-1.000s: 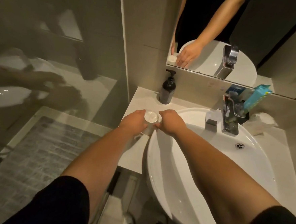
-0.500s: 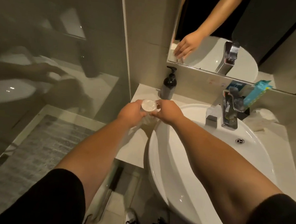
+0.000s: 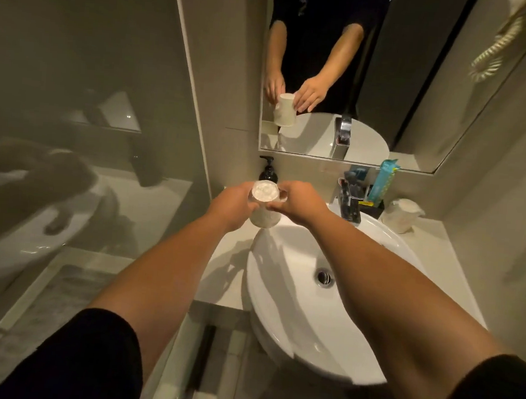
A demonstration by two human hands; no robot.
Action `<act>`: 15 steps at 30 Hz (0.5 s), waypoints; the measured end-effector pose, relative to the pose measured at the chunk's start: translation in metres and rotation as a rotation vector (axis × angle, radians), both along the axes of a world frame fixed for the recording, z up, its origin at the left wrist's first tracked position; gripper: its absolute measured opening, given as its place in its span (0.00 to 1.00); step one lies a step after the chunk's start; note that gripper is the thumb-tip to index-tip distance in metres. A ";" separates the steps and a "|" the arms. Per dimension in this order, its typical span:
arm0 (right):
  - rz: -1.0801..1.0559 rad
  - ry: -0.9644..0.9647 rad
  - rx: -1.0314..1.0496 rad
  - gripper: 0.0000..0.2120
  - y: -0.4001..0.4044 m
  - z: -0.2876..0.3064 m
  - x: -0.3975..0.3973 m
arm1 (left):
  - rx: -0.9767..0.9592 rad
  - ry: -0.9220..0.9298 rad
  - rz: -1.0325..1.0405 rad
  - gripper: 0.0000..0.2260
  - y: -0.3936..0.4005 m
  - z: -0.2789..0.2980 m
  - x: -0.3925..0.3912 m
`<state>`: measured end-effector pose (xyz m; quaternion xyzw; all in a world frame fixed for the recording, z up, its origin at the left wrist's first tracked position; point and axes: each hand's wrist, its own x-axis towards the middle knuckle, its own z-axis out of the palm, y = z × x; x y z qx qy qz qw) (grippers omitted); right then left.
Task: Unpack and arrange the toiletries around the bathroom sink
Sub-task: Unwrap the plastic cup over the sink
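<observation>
A white paper cup (image 3: 265, 205) in a clear plastic wrap is held upside down in the air above the left rim of the white sink (image 3: 283, 294). My left hand (image 3: 233, 206) grips its left side and my right hand (image 3: 295, 203) pinches its right side near the top. The mirror (image 3: 419, 85) reflects both hands around the cup. A second wrapped cup (image 3: 401, 215) stands on the counter right of the tap (image 3: 350, 202).
A black pump bottle (image 3: 268, 170) stands at the back of the counter behind the cup. A teal packet (image 3: 385, 181) and dark items stand in a holder behind the tap. The glass shower screen (image 3: 83, 124) runs along the left. The counter (image 3: 225, 274) is narrow.
Both hands have lifted the wrapped cup up off the counter and a little away from it; the view has tilted upward, showing more of the mirror.
</observation>
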<state>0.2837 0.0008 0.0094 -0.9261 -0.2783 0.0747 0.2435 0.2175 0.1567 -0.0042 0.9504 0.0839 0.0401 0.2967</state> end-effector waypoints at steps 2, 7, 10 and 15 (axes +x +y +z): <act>-0.030 0.010 0.013 0.18 -0.019 0.001 -0.006 | -0.007 -0.016 -0.026 0.21 -0.017 0.002 -0.003; -0.092 0.043 0.030 0.19 -0.077 -0.007 -0.028 | -0.025 -0.016 -0.065 0.19 -0.073 -0.003 -0.018; -0.116 0.041 0.048 0.19 -0.118 -0.013 -0.042 | -0.026 -0.024 -0.084 0.18 -0.114 -0.011 -0.031; -0.170 0.048 0.066 0.14 -0.194 -0.017 -0.063 | -0.020 -0.034 -0.125 0.18 -0.188 -0.015 -0.041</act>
